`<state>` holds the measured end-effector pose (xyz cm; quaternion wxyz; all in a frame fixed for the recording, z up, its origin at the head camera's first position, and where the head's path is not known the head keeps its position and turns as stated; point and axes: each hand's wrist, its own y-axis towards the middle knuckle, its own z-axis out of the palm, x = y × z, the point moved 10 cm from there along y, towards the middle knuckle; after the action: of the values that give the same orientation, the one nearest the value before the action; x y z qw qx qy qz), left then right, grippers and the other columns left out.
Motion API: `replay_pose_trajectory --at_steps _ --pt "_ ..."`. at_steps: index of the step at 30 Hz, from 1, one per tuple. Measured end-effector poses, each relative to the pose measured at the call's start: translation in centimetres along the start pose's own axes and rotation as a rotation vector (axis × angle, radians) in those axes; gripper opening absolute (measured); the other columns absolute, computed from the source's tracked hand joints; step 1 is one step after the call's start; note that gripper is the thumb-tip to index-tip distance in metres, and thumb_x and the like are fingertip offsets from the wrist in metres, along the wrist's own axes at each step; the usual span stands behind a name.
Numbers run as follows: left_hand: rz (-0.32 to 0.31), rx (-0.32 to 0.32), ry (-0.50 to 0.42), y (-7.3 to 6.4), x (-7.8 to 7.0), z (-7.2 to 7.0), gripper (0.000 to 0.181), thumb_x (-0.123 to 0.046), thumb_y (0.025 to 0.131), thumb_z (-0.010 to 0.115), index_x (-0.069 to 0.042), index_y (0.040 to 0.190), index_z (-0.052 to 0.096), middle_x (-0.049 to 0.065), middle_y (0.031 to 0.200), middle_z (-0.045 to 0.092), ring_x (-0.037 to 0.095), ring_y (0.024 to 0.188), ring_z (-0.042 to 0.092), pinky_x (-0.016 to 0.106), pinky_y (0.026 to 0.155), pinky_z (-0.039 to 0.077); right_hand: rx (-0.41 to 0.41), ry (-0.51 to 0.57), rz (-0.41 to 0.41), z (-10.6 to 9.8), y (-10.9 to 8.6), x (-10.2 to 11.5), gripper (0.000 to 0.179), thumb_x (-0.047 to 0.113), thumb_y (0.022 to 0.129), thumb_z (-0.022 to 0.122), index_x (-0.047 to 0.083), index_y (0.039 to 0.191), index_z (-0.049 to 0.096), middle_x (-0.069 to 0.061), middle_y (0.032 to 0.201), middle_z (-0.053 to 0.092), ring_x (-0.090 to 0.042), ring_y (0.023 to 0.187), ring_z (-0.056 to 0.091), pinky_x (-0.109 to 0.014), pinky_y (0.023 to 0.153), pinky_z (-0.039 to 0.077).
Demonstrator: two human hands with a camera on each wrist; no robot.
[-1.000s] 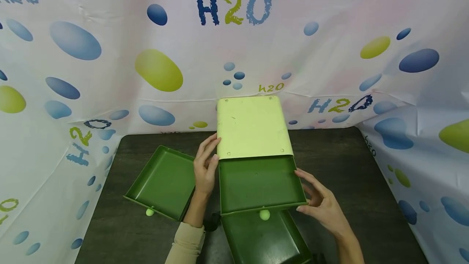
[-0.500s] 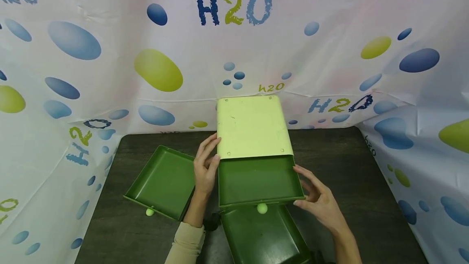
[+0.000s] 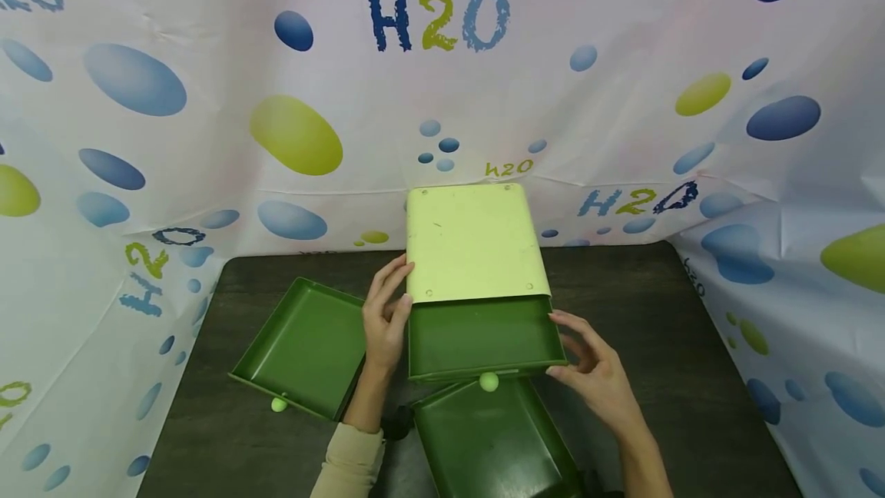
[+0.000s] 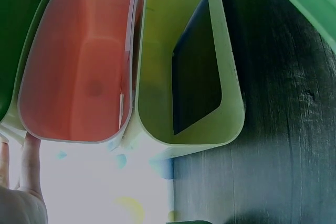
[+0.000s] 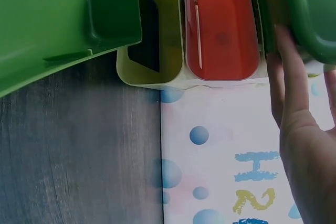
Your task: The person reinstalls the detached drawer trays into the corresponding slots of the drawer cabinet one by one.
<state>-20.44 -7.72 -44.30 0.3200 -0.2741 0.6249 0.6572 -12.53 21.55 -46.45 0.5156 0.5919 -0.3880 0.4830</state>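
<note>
A pale yellow-green drawer unit (image 3: pixel 477 244) stands on the dark table, its top tier partly filled by a green drawer (image 3: pixel 484 336) with a round knob (image 3: pixel 488 382) at the front. My left hand (image 3: pixel 383 321) rests its fingertips against the unit's left side. Around the drawer's right front corner curves my right hand (image 3: pixel 591 363), fingers along the side wall and thumb at the front panel. Below the drawer, the right wrist view shows a reddish middle tier (image 5: pixel 223 40) and a yellowish lower tier (image 5: pixel 168 51), both without drawers.
A second green drawer (image 3: pixel 307 344) lies on the table (image 3: pixel 691 375) at the left, its knob toward me. Another green drawer (image 3: pixel 498 436) lies at the front, partly beneath the one in the unit. A patterned white sheet (image 3: pixel 594 129) hangs behind the table.
The drawer has slid farther back into the unit, so less of its inside shows. My right hand has followed it slightly up and left; the left hand keeps its place against the unit.
</note>
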Motion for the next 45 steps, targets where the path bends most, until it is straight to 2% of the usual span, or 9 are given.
replay_pose_trajectory --at_steps 3,11,16,21,28,31,36,45 --pt "0.001 -0.002 0.0 0.2 0.0 0.1 0.038 0.006 0.097 0.05 0.01 0.134 0.056 0.032 0.142 0.043 0.03 0.125 0.053 0.019 0.064 0.051 -0.019 -0.015 -0.007 -0.2 0.2 0.0 0.066 -0.019 0.083 0.067 -0.007 0.144 0.042 -0.018 0.152 0.036 -0.014 0.127 0.052 -0.031 0.074 0.059" --pt "-0.008 -0.004 0.002 0.3 0.0 0.1 0.037 0.002 0.099 0.05 0.011 0.134 0.055 0.032 0.142 0.043 0.028 0.126 0.053 0.018 0.06 0.05 -0.049 -0.038 -0.036 -0.2 0.6 0.3 0.064 -0.019 0.082 0.068 -0.008 0.141 0.045 -0.023 0.15 0.036 -0.016 0.125 0.054 -0.03 0.075 0.059" --pt "-0.016 -0.005 0.005 0.0 0.0 0.1 0.037 0.004 0.098 0.05 0.011 0.134 0.055 0.033 0.141 0.043 0.025 0.123 0.055 0.018 0.059 0.049 -0.078 -0.063 -0.041 -0.2 0.6 0.2 0.063 -0.02 0.081 0.069 -0.008 0.14 0.047 -0.02 0.145 0.041 -0.014 0.122 0.055 -0.028 0.076 0.058" --pt "-0.036 -0.004 0.001 -0.5 0.2 0.2 0.038 0.006 0.098 0.049 0.01 0.135 0.055 0.031 0.142 0.043 0.026 0.125 0.054 0.018 0.065 0.052 -0.104 -0.088 -0.071 -0.2 0.4 0.3 0.062 -0.02 0.081 0.069 -0.008 0.138 0.048 -0.019 0.14 0.044 -0.012 0.12 0.054 -0.024 0.077 0.056" --pt "-0.028 -0.015 0.003 -0.7 0.1 0.1 0.039 0.006 0.097 0.048 0.01 0.135 0.055 0.031 0.143 0.042 0.028 0.126 0.053 0.018 0.065 0.051 -0.175 -0.159 -0.008 -0.5 0.5 -0.4 0.058 -0.015 0.082 0.071 -0.002 0.136 0.054 -0.011 0.134 0.049 -0.013 0.114 0.056 -0.026 0.071 0.057" --pt "-0.027 -0.018 0.002 -0.4 0.2 0.0 0.039 0.006 0.097 0.047 0.01 0.135 0.055 0.03 0.144 0.042 0.029 0.126 0.053 0.018 0.064 0.051 -0.192 -0.152 -0.008 -0.5 0.9 -0.4 0.057 -0.015 0.083 0.071 -0.002 0.136 0.055 -0.011 0.131 0.049 -0.015 0.112 0.058 -0.026 0.078 0.057" --pt "-0.024 -0.024 -0.003 -0.1 0.0 -0.2 0.039 0.006 0.096 0.048 0.011 0.134 0.055 0.031 0.143 0.042 0.028 0.126 0.053 0.018 0.063 0.05 -0.174 -0.115 -0.063 -0.1 1.5 0.1 0.055 -0.017 0.083 0.07 -0.008 0.135 0.052 -0.015 0.13 0.048 -0.016 0.111 0.059 -0.024 0.09 0.052" --pt "-0.039 -0.016 -0.006 -0.3 0.3 -0.1 0.038 0.004 0.098 0.049 0.01 0.135 0.055 0.031 0.142 0.043 0.027 0.126 0.054 0.018 0.065 0.051 -0.223 -0.11 -0.088 -0.7 1.5 0.0 0.054 -0.019 0.081 0.071 -0.011 0.131 0.054 -0.016 0.125 0.05 -0.015 0.106 0.059 -0.022 0.088 0.052"
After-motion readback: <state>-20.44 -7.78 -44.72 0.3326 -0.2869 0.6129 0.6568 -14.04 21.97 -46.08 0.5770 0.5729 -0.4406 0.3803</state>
